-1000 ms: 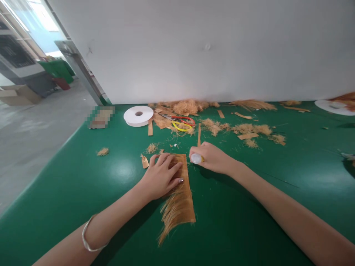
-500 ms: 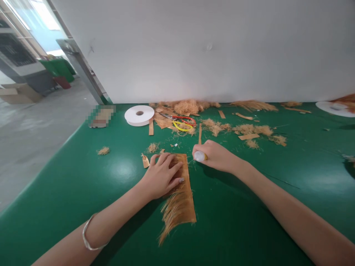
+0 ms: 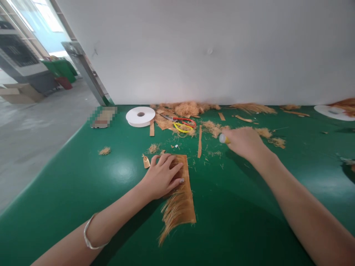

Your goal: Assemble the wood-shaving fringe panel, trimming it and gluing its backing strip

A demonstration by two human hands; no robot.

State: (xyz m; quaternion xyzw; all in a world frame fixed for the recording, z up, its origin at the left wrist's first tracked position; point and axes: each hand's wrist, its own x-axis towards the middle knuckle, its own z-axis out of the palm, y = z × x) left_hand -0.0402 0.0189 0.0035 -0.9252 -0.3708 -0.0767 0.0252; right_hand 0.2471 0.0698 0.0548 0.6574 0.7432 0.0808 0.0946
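My left hand (image 3: 162, 177) lies flat, fingers spread, pressing down on a tan fringed strip of fibre (image 3: 180, 199) on the green table (image 3: 235, 207). My right hand (image 3: 245, 142) is further back and to the right, closed round a small white-tipped yellow tube (image 3: 223, 139) that pokes out to the left of its fist. It hovers over scattered tan fibre tufts (image 3: 262, 132). A silver bangle (image 3: 90, 236) sits on my left wrist.
A white tape roll (image 3: 140, 116) lies at the back left, with red and yellow scissors (image 3: 183, 123) and fibre scraps beside it. A thin tan strip (image 3: 199, 142) lies behind the fringe. A white disc (image 3: 334, 112) is at far right. The table's left edge drops to a concrete floor.
My right hand, holding the tube, has moved away from the top of the fringe, back and to the right over the scraps. My left hand has stayed pressed on the fringe.
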